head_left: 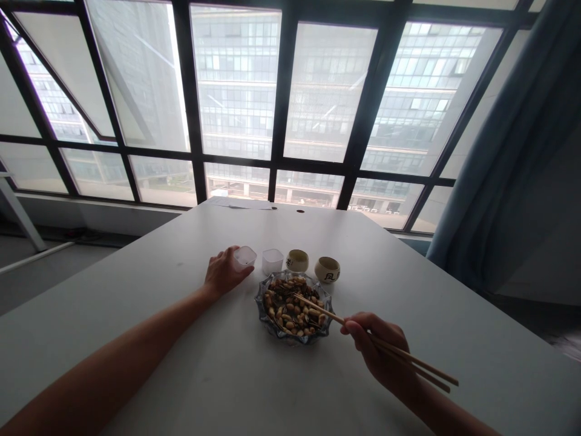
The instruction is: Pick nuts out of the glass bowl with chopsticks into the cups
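Note:
My right hand (381, 345) grips a pair of wooden chopsticks (420, 363), their tips down among the mixed nuts and seeds (293, 318). These fill a scalloped glass bowl (264, 320) in the middle of the table. I cannot make out whether the tips pinch a nut. My left hand (224, 272) is wrapped around the left side of a small clear plastic cup (246, 257), thumb at its front. A second clear plastic cup (272, 261) stands just to its right. Further right are two cream-coloured cups with dark characters, one (297, 261) behind the bowl and one (327, 270) beside it.
The white table (218, 375) stretches away toward large windows. Sheets of paper (240, 203) lie at its far edge, near two dark round holes in the tabletop. A blue curtain (490, 175) hangs at the right.

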Demonstrator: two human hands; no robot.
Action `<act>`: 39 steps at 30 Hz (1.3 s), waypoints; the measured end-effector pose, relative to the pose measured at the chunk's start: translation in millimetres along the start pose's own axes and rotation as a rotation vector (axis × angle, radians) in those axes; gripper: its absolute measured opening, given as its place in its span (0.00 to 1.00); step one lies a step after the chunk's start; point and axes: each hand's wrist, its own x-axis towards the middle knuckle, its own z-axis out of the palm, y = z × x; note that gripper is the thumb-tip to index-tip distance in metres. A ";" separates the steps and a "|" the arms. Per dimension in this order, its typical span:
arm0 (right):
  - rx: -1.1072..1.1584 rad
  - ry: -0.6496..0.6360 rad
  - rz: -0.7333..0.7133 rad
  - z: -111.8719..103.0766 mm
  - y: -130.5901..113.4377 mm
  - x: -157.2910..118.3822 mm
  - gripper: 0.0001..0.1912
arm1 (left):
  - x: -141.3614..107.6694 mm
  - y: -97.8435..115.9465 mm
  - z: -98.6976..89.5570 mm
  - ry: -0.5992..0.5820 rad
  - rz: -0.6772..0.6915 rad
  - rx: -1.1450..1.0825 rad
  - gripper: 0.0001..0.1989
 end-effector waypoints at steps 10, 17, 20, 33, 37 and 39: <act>0.170 0.100 0.262 2.7 8.0 2.7 0.21 | 18.6 29.8 -22.7 0.023 0.284 -0.002 0.37; 0.335 0.277 0.474 1.7 8.8 17.1 0.28 | 49.3 64.1 -8.6 -0.236 0.300 -0.036 0.35; 0.358 0.280 0.492 1.8 9.1 18.1 0.29 | 54.6 70.1 1.1 -0.321 0.235 -0.083 0.37; 0.173 0.185 0.150 9.0 3.1 53.0 0.23 | 40.8 70.3 -7.2 -0.167 0.556 -0.234 0.36; 0.079 0.056 -0.042 28.5 5.6 83.0 0.19 | 37.3 69.7 -9.2 -0.154 0.543 -0.230 0.36; 0.043 -0.020 -0.107 38.7 8.8 94.6 0.18 | 36.3 68.9 -10.1 -0.152 0.526 -0.232 0.35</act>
